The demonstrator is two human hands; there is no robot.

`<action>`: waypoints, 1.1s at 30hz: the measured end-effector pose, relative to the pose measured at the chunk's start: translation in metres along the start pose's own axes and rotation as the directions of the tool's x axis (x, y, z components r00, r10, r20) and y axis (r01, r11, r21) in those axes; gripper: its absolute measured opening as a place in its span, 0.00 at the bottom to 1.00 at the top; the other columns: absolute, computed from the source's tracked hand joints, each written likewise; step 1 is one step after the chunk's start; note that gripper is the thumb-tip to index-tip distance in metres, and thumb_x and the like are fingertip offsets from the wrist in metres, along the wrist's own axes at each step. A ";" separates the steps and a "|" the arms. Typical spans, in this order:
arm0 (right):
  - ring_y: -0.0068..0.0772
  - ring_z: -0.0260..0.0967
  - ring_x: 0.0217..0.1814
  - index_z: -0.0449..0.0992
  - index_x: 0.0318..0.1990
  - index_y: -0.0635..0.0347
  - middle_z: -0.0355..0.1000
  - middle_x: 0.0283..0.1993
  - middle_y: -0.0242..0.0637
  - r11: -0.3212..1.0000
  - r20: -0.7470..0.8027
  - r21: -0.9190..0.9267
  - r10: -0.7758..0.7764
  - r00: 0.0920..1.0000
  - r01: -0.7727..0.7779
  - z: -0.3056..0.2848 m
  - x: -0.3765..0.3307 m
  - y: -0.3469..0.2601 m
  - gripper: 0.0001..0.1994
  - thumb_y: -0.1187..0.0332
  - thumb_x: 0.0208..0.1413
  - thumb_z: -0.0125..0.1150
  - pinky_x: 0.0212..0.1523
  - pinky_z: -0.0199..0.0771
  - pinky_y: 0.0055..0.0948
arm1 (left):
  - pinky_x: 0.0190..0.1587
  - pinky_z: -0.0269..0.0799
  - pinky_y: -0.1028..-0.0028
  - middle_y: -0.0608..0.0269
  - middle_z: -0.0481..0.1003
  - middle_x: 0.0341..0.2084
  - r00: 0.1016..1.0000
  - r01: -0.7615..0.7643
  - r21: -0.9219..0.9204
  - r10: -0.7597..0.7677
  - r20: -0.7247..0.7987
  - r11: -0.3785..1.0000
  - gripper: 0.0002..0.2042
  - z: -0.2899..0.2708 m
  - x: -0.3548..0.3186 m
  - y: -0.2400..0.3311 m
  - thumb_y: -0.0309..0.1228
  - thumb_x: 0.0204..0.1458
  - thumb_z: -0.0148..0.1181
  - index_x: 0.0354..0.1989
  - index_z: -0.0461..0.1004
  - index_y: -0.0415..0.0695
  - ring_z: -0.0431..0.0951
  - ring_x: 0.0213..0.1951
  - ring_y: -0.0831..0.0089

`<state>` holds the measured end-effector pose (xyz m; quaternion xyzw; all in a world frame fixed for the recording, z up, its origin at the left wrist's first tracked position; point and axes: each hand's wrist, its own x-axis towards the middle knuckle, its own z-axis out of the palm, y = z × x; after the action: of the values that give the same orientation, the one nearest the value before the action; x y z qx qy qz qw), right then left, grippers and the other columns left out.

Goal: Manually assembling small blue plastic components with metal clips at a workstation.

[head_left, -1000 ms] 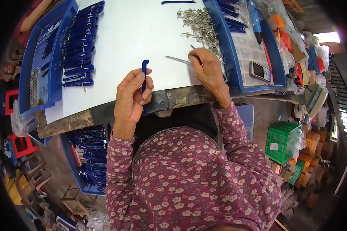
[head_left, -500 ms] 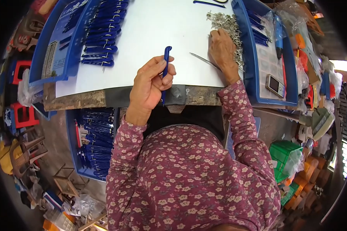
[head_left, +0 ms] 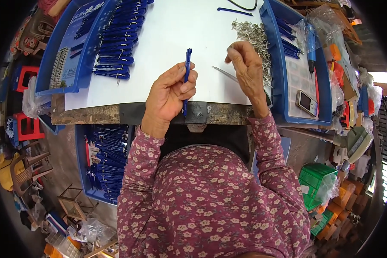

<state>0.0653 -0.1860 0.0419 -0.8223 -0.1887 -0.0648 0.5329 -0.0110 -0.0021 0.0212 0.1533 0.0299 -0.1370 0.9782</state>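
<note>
**White worktop (head_left: 167, 30), slim blue strip (head_left: 188, 64) in hand**

From my remote post I see the strip above the worktop's near edge, pointing far to near: dark blue, narrow, pale specks on its face, rounded far end, thin near end. The left hand (head_left: 170, 92) has thumb and fingers clamped around its middle. To the right, the right hand (head_left: 248, 71) hovers, fingers bent, near silver metal pieces (head_left: 254, 34); I can't tell whether its fingertips meet or grip anything.

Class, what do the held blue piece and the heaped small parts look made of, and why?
Blue piece: probably plastic, smooth and slightly glossy, from its even colour; painted metal isn't excluded.
Small parts: likely bare or plated metal, from silvery glints.
</note>
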 end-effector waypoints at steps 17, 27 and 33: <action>0.14 0.59 0.22 0.73 0.40 0.68 0.66 0.20 0.29 0.975 0.423 0.139 0.101 0.900 -0.175 0.010 -0.023 -0.026 0.11 0.70 0.52 0.53 0.21 0.57 0.16 | 0.18 0.56 0.85 0.57 0.66 0.27 0.997 0.075 0.006 -0.075 0.012 0.997 0.11 -0.010 0.008 -0.004 0.24 0.56 0.42 0.43 0.61 0.29 0.59 0.21 0.82; 0.15 0.57 0.22 0.73 0.39 0.67 0.64 0.20 0.27 0.963 0.461 0.107 0.171 0.871 -0.245 0.010 -0.022 -0.026 0.11 0.69 0.53 0.52 0.22 0.58 0.16 | 0.19 0.55 0.84 0.58 0.69 0.26 0.997 0.071 0.159 -0.069 -0.020 0.985 0.10 -0.014 0.011 -0.006 0.26 0.54 0.45 0.39 0.64 0.30 0.59 0.18 0.81; 0.14 0.56 0.22 0.74 0.37 0.67 0.63 0.20 0.27 0.954 0.482 0.171 0.135 0.866 -0.244 0.008 -0.021 -0.021 0.10 0.69 0.53 0.51 0.23 0.57 0.16 | 0.18 0.56 0.84 0.56 0.71 0.24 0.998 0.041 0.254 -0.027 -0.061 0.966 0.09 -0.012 0.010 -0.008 0.26 0.53 0.48 0.37 0.66 0.32 0.63 0.19 0.80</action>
<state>0.0370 -0.1764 0.0494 -0.7621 -0.2346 0.2090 0.5661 -0.0037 -0.0082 0.0066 0.2813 0.0427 -0.1521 0.9465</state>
